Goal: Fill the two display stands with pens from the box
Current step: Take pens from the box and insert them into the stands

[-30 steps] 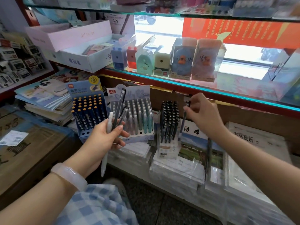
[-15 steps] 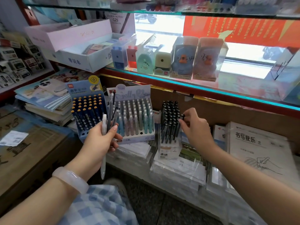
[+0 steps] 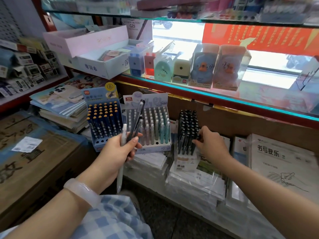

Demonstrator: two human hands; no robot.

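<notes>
Right hand (image 3: 209, 144) down at right edge of black pen stand (image 3: 187, 133), fingertips curled against caps of outer row; whether pinching a pen there or just pressing one home – cannot tell, fingers cover the spot. A sec ago same hand up high w/ a dark pen lifted over that stand; half a sec ago already at stand's top right; now lower, pen no longer seen apart from the rows, so prob. slotted in, one more hole filled.

Left hand (image 3: 119, 149) gripping a small bunch: white pen (image 3: 121, 159) hanging down past palm, plus two or three dark pens (image 3: 137, 120) fanned up in front of pastel pen stand (image 3: 149, 125). Bunch same as before, hand barely shifted, slightly lower.

Blue pen stand (image 3: 103, 121) at left showing empty holes in front row; pastel one showing one dark hole low right. Black stand looking near full from here.

Supply box not clearly identifiable among shelf stuff. Next likely: pull another from left-hand bunch, match to its stand
</notes>
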